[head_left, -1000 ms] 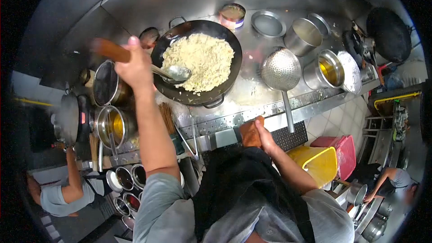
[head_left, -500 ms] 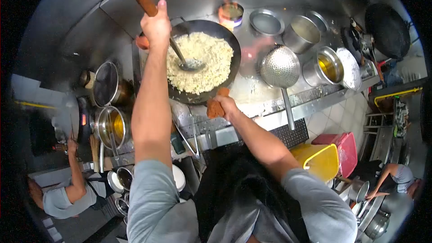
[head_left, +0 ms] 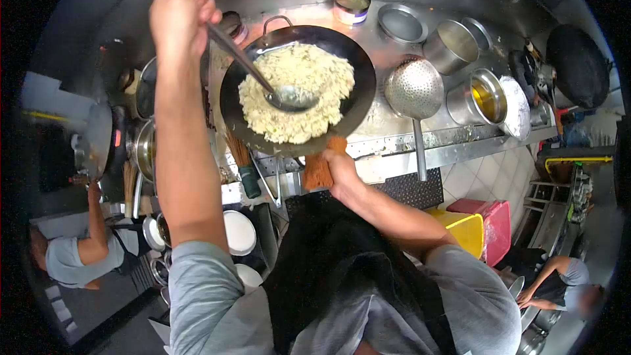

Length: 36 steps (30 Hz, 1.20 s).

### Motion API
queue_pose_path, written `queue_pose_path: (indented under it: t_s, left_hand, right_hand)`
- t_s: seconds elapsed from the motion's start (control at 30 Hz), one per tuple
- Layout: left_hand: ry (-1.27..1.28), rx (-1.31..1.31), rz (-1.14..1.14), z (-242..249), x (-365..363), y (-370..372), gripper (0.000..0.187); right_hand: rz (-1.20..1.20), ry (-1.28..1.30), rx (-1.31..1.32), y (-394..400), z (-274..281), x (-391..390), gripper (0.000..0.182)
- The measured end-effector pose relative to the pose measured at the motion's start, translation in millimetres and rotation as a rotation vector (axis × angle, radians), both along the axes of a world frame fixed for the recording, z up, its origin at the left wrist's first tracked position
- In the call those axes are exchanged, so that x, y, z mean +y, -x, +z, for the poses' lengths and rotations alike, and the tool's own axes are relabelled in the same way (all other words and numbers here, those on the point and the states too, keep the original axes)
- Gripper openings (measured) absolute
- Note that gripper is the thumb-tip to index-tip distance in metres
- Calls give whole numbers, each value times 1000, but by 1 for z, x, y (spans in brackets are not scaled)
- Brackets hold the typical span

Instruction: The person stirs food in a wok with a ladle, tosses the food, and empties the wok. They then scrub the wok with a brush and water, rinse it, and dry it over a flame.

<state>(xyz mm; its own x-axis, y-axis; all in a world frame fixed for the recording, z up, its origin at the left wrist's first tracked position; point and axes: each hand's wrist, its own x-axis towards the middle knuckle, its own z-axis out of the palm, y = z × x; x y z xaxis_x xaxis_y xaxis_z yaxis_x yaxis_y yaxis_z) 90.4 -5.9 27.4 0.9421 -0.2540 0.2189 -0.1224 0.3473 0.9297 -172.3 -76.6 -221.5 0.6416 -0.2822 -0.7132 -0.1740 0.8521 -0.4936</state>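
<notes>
My left hand [head_left: 179, 18] grips the wooden handle of a metal ladle [head_left: 294, 98] high at the upper left. The ladle's bowl rests among pale fried rice [head_left: 296, 128] flecked with bits. That rice lies in a dark round wok [head_left: 360, 102] with a wire loop handle on its far side. Closed around a brown cloth [head_left: 317, 172] at the wok's near rim is my right hand [head_left: 343, 169]. The part of the rim under the cloth is hidden.
Right of the wok lies a perforated strainer [head_left: 415, 89], beside steel pots [head_left: 451, 47] and a container of yellow oil [head_left: 485, 102]. An open tin [head_left: 352, 5] stands behind. A bamboo brush [head_left: 242, 161] is near left. Co-workers [head_left: 75, 260] work at both sides.
The wok appears larger and closer. My left hand has moved up and left with the ladle, its bowl slightly right in the rice. My right hand still grips the cloth at the rim.
</notes>
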Motion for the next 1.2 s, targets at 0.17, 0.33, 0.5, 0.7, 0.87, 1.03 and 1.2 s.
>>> queue_pose_path:
  t_s: [0.17,0.33,0.5,0.7,0.87,1.03,1.2]
  left_hand:
    - [-34,-143,463,-88,-23,40,36]
    - [193,-110,322,-46,12,37,37]
    - [-300,-436,566,-91,-4,95,39]
    - [55,-175,489,-70,-4,56,33]
    - [103,-183,434,-59,8,117,33]
    - [-430,-371,137,-147,0,87,29]
    - [-1009,-1150,-620,-99,78,161,22]
  right_hand:
    - [119,59,-121,-20,-54,1,27]
    - [178,122,-148,71,-47,-3,39]
    - [132,92,-92,-29,-60,-21,28]
    - [147,135,-163,70,-57,-23,31]
    - [130,93,-47,4,-8,-39,20]
    - [133,211,-134,5,-59,-26,25]
    - [141,84,-158,47,-48,-34,35]
